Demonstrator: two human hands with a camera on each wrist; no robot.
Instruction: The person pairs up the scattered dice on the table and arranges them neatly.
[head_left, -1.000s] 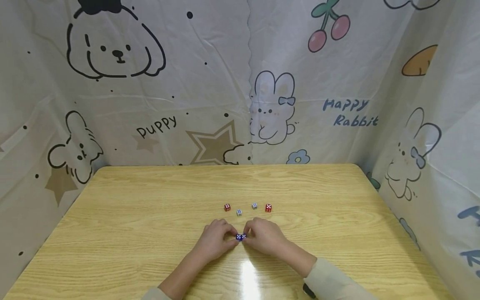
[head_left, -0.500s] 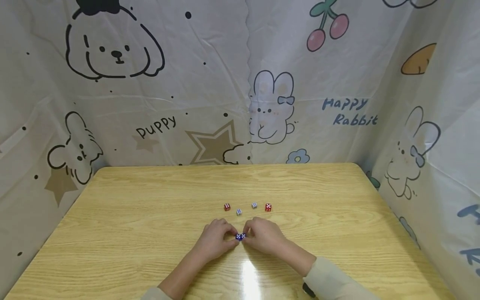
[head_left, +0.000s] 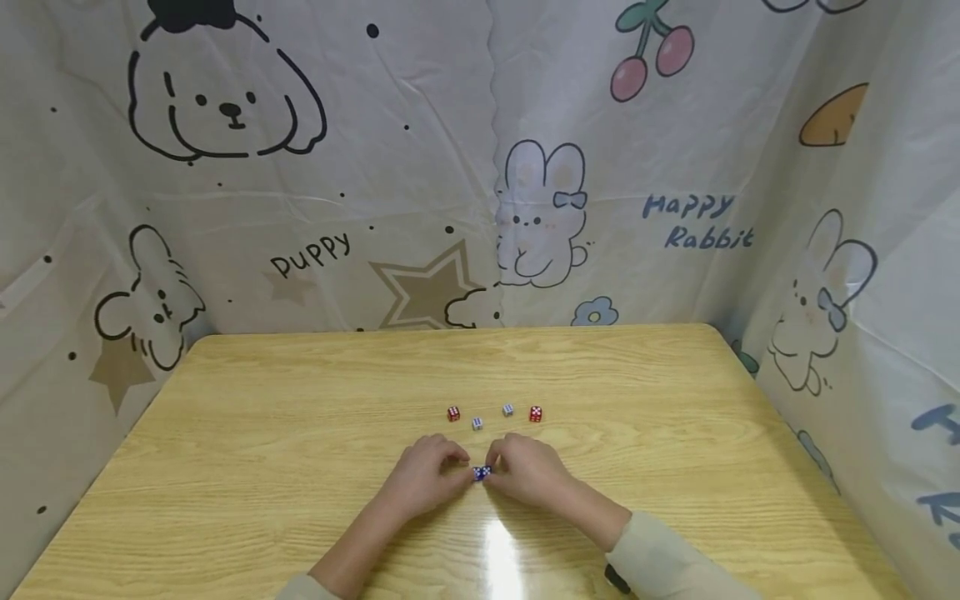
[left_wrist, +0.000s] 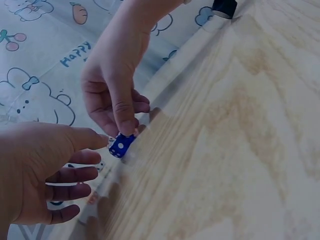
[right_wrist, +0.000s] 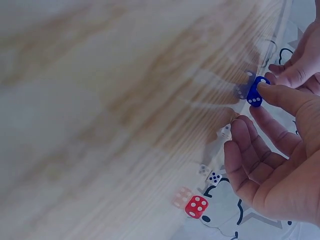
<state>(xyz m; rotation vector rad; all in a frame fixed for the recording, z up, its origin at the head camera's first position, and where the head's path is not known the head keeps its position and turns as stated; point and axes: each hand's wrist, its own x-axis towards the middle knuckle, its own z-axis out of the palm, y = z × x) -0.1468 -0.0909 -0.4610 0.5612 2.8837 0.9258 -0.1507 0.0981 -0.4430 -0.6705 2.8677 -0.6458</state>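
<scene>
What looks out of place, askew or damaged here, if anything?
Only a slight unevenness: beyond the blue dice, the left white die sits nearer them than the right white die, the left red die and the right red die, so the four form no straight line. No spill or damage shows.

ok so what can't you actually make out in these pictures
White dice, head view: pips too small to count.
Blue die, right wrist view: partly hidden by the right hand.
Left hand, right wrist view: cut off by the right edge.
Black object, left wrist view: cut off by the top edge, identity unclear.
</scene>
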